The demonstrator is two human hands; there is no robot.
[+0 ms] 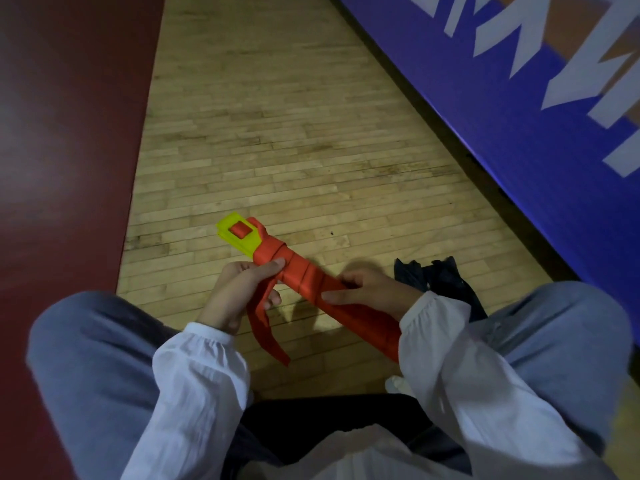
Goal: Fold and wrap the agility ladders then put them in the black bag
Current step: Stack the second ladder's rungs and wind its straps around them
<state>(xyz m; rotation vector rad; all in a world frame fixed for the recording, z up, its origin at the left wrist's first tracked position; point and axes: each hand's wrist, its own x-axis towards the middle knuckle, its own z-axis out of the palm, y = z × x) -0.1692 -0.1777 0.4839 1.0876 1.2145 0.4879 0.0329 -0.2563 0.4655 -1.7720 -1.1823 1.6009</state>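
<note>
bundle: the ladder bundle [304,275] is held in the air over the wooden floor [277,133], just ahead of the lap, between the knees
long axis: diagonal; the yellow rung ends [252,242] point away and to the left, the near end runs back toward the right sleeve [450,341]
wrap: red strap wound round the middle in several turns; two strap tails [265,323] hang loose below the far half
left hand: the left hand [239,296] is on the far half, one finger laid over the last turn, the others curled round the strap tails where they leave the bundle
right hand: the right hand [372,289] is clamped round the near half, thumb on top, steadying it
nearer hand to loose end: left; the tails drop straight out of it
black bag: the black bag [446,278] is crumpled on the floor to the right, just beyond the right hand and beside the right knee; can't tell where the mouth is
key relation: the bag lies off the bundle's near right side, so the right hand is nearer to it
step (judgement): wrap looks nearly done, the tails need tucking or tying before bagging
risk (judgement): turns may slacken if the left hand lets go early
</note>
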